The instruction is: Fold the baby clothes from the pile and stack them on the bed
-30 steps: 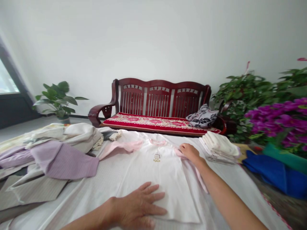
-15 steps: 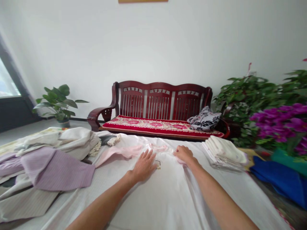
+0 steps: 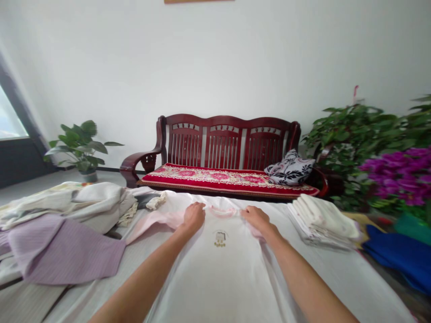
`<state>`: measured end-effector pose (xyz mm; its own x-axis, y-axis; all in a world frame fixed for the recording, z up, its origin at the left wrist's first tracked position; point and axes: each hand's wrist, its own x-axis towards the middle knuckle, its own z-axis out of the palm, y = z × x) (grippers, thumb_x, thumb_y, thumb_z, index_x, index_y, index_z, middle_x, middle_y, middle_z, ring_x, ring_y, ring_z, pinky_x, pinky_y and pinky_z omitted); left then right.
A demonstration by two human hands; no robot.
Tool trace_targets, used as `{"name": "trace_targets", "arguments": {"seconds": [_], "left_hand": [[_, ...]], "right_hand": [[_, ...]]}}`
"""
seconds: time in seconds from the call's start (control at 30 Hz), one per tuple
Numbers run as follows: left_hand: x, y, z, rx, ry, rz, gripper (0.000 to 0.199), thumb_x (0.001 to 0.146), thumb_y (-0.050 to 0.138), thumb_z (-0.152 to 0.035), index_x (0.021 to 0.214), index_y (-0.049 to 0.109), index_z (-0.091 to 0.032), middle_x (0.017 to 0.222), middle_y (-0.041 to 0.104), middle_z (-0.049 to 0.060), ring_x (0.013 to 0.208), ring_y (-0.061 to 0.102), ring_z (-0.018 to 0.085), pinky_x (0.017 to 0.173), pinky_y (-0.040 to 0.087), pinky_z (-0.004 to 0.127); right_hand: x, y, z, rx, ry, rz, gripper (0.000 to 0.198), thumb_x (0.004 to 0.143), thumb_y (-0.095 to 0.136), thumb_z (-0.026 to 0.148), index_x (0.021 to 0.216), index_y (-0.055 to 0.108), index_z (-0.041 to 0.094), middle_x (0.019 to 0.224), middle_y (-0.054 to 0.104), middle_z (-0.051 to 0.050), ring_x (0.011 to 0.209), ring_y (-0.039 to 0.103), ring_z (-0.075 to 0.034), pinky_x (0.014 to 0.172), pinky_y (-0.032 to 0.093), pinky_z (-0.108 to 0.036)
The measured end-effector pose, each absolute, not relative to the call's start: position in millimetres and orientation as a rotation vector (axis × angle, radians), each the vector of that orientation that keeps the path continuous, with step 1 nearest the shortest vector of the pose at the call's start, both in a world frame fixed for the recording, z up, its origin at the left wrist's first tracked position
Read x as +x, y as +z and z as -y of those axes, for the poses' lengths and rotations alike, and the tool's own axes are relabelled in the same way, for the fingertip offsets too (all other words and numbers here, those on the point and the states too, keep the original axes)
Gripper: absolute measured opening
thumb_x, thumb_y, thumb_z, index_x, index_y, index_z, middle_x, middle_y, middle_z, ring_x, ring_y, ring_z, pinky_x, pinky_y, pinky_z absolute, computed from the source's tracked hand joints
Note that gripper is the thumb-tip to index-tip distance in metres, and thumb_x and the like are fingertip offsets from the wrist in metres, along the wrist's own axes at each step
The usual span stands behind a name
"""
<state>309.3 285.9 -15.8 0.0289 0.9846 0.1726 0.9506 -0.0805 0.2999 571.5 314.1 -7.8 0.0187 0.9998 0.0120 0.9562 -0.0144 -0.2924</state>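
A white shirt (image 3: pixel 215 273) with pink sleeves, a pink-trimmed neckline and a small printed motif lies front up on the white-covered table (image 3: pixel 336 278), its collar at the far end. My left hand (image 3: pixel 194 216) is closed on its left shoulder, beside the collar. Opposite, my right hand (image 3: pixel 255 217) pinches the right shoulder. The left pink sleeve (image 3: pixel 155 222) stretches out toward the clothes pile; most of the right sleeve is hidden by my right hand and forearm.
Loose clothes, with a lilac ribbed garment (image 3: pixel 67 251) in front, are heaped at the left. A folded white stack (image 3: pixel 323 220) stands at the right, near blue cloth (image 3: pixel 397 255). Beyond the table is a wooden bench (image 3: pixel 222 143), with potted plants (image 3: pixel 84 143) on both sides.
My left hand has moved from lying flat on the shirt's chest to gripping its left shoulder, uncovering the print. My right hand keeps its hold at the right shoulder.
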Motion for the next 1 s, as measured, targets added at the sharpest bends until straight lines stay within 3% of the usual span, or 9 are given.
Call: {"name": "trace_targets", "arguments": {"seconds": [0.17, 0.33, 0.53, 0.73, 0.87, 1.0], "left_hand": [[306.8, -27.3, -313.4, 2.011, 0.497, -2.274, 0.031, 0.089, 0.051, -0.028, 0.116, 0.065, -0.020, 0.126, 0.063, 0.015, 0.122, 0.053, 0.030, 0.099, 0.040, 0.042], [303.1, -33.3, -319.8, 1.988, 0.515, -2.286, 0.018, 0.090, 0.051, -0.024, 0.100, 0.065, -0.019, 0.112, 0.067, 0.012, 0.108, 0.060, 0.027, 0.088, 0.042, 0.035], [296.5, -34.5, -319.8, 2.059, 0.608, -2.269, 0.019, 0.098, 0.041, -0.027, 0.111, 0.054, -0.021, 0.110, 0.065, 0.007, 0.101, 0.061, 0.021, 0.082, 0.042, 0.030], [293.8, -38.1, -320.1, 2.111, 0.575, -2.300, 0.021, 0.095, 0.045, -0.018, 0.111, 0.058, -0.020, 0.111, 0.063, 0.011, 0.102, 0.060, 0.025, 0.088, 0.043, 0.036], [303.4, -36.6, -314.7, 2.273, 0.598, -2.204, 0.034, 0.093, 0.040, -0.008, 0.116, 0.062, -0.020, 0.124, 0.060, 0.011, 0.118, 0.053, 0.025, 0.102, 0.038, 0.037], [325.0, -48.0, -298.7, 2.512, 0.601, -1.976, 0.040, 0.095, 0.035, -0.012, 0.128, 0.058, -0.016, 0.141, 0.054, 0.013, 0.130, 0.048, 0.024, 0.110, 0.035, 0.037]], "right_hand": [[561.6, -9.4, -315.5, -2.040, 0.275, 2.015, 0.023, 0.088, 0.050, 0.038, 0.085, 0.067, 0.023, 0.094, 0.073, -0.004, 0.089, 0.065, -0.020, 0.062, 0.035, -0.026], [562.7, -13.2, -317.3, -1.990, 0.305, 2.036, 0.020, 0.088, 0.051, 0.038, 0.091, 0.066, 0.025, 0.094, 0.074, -0.002, 0.087, 0.066, -0.018, 0.062, 0.035, -0.025], [561.1, -25.6, -319.9, -1.956, 0.194, 2.033, 0.024, 0.093, 0.049, 0.038, 0.107, 0.064, 0.025, 0.110, 0.072, -0.004, 0.099, 0.065, -0.021, 0.070, 0.038, -0.027], [559.3, -33.8, -316.5, -1.964, -0.021, 2.083, 0.026, 0.095, 0.049, 0.035, 0.114, 0.062, 0.021, 0.118, 0.068, -0.009, 0.104, 0.063, -0.024, 0.080, 0.042, -0.032], [545.3, -27.3, -303.1, -1.889, -0.254, 2.203, 0.030, 0.095, 0.047, 0.029, 0.116, 0.063, 0.015, 0.126, 0.063, -0.016, 0.122, 0.052, -0.029, 0.102, 0.036, -0.040], [517.7, -34.9, -280.7, -1.705, -0.166, 2.350, 0.054, 0.098, 0.038, 0.034, 0.144, 0.045, 0.007, 0.155, 0.038, -0.017, 0.146, 0.026, -0.030, 0.119, 0.017, -0.044]]}}
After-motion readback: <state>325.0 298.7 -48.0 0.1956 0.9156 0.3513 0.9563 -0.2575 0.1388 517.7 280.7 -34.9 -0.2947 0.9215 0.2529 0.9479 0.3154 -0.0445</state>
